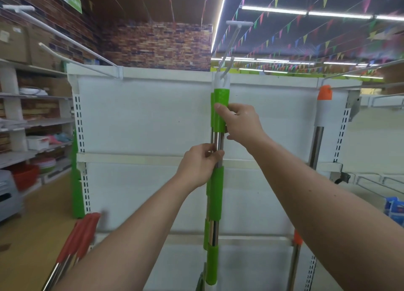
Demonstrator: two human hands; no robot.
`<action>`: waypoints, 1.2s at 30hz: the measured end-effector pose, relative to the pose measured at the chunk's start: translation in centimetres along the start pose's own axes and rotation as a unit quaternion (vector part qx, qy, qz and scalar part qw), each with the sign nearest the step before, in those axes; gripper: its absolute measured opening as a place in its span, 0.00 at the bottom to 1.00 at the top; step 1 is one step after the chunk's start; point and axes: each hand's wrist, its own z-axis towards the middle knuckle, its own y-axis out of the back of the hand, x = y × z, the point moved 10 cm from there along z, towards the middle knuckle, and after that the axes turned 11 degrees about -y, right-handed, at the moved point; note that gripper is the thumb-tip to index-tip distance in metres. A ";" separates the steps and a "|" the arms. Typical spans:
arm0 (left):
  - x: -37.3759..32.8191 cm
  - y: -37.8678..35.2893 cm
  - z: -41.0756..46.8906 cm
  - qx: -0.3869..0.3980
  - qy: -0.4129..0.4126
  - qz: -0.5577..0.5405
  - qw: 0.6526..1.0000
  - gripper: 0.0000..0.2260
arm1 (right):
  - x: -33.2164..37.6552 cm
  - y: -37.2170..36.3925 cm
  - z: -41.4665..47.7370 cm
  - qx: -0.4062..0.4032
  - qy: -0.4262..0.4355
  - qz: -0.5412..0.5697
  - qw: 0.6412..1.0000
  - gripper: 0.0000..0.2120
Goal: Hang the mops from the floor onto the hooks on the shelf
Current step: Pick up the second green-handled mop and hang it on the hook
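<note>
A green-handled mop (215,194) with a shiny steel shaft stands upright against the white shelf (142,120). Its white top cap (221,80) is threaded on the middle white hook (231,43). A second green mop handle sits right behind it. My right hand (239,122) grips the upper green sleeve. My left hand (200,163) pinches the steel shaft just below. An orange-capped mop (321,111) hangs on the right hook. Two red-handled mops (78,238) lean at the lower left, their heads out of view.
Another long white hook (72,39) juts from the shelf's top left corner. Side shelving (32,124) with boxes, bowls and a red basin lines the left aisle. Blue-white packs (394,209) sit at the right. The floor is wooden.
</note>
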 end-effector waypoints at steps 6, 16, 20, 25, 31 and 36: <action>1.1 -0.4 1.2 -0.015 0.005 -0.010 1.000 0.07 | -0.5 -0.4 1.3 -0.002 -0.008 -0.006 1.000 0.18; 3.2 -0.8 3.6 -0.017 0.002 -0.005 1.000 0.08 | -1.2 -1.2 3.2 -0.008 -0.012 -0.015 1.000 0.16; 3.9 -0.8 4.2 -0.013 -0.002 -0.013 1.000 0.09 | -1.4 -1.6 3.8 -0.012 -0.012 -0.014 1.000 0.17; 4.6 -0.9 4.7 -0.015 -0.004 -0.023 1.000 0.06 | -1.6 -2.0 4.3 -0.016 -0.008 -0.011 1.000 0.16; 5.2 -0.9 5.3 -0.014 -0.001 -0.025 1.000 0.07 | -1.8 -2.3 4.9 -0.022 -0.006 -0.015 1.000 0.15; 5.7 -1.0 5.1 -0.020 0.016 -0.034 0.999 0.08 | -2.3 -2.2 4.8 -0.032 -0.018 -0.004 0.999 0.23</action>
